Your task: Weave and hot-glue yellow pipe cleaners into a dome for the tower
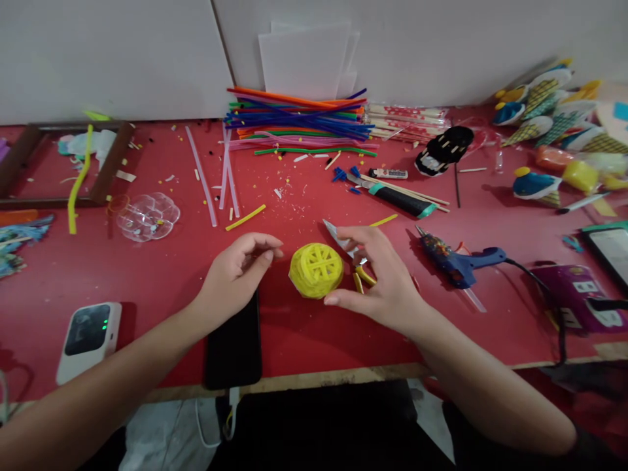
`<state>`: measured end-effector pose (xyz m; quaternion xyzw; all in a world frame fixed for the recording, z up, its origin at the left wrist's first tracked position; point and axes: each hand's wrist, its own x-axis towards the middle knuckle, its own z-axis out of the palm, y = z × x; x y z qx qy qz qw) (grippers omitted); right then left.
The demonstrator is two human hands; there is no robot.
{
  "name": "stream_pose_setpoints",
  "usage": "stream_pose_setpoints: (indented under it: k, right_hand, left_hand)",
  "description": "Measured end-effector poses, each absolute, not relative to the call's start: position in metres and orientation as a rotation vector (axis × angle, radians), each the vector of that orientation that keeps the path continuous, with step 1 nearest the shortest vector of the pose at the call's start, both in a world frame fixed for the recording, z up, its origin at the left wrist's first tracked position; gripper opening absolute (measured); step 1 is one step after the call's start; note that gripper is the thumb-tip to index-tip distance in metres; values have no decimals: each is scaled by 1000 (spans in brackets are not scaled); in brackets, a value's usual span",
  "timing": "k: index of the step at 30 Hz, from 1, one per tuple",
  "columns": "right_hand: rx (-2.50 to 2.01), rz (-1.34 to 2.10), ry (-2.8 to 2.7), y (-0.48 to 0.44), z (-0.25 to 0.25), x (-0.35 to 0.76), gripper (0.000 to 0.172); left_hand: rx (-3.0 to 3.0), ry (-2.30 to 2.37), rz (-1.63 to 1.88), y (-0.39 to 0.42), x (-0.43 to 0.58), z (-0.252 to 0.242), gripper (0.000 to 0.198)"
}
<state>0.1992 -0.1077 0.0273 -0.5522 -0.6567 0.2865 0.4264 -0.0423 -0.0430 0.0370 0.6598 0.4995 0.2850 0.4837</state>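
A small round yellow basket-like piece (pixel 315 269) woven from pipe cleaners sits on the red table (pixel 161 268), between my hands. My left hand (pixel 239 269) rests just left of it, fingers loosely curled with nothing in them. My right hand (pixel 375 278) is to its right, fingers closed on small pliers or cutters (pixel 346 243) with a metal tip and yellow handles; its thumb reaches toward the yellow piece.
A black phone (pixel 232 350) lies under my left wrist and a white device (pixel 88 339) sits front left. A blue glue gun (pixel 458 261) lies to the right. Coloured pipe cleaners (pixel 299 118), a clear plastic tray (pixel 147 216), a wooden frame (pixel 110 157) and craft birds (pixel 544 104) are farther back.
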Motion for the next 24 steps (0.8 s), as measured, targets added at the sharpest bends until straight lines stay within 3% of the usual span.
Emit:
stream_pose_setpoints:
  k: [2, 7, 11, 15, 20, 24]
  right_hand:
    - [-1342, 797, -1738, -107, 22, 197, 90]
    - [-1249, 1117, -1476, -103, 12, 189, 82]
    - [-1099, 1436, -991, -101, 16, 189, 70]
    - [-1042, 1647, -871, -100, 28, 192, 67]
    - [-993, 1700, -840, -102, 28, 191, 67]
    - [-1040, 1492, -983, -106, 13, 190, 65]
  left_hand:
    - [1576, 1201, 688, -45, -41, 41, 21]
    - [1435, 1186, 775, -46, -35, 49, 18]
    - [1283, 1178, 875, -41, -32, 46, 27]
    - [1209, 1201, 875, -36, -28, 47, 30]
    - [1363, 1146, 938, -30, -23, 49, 19]
    - [1533, 1154, 964, -24, -21, 49, 17]
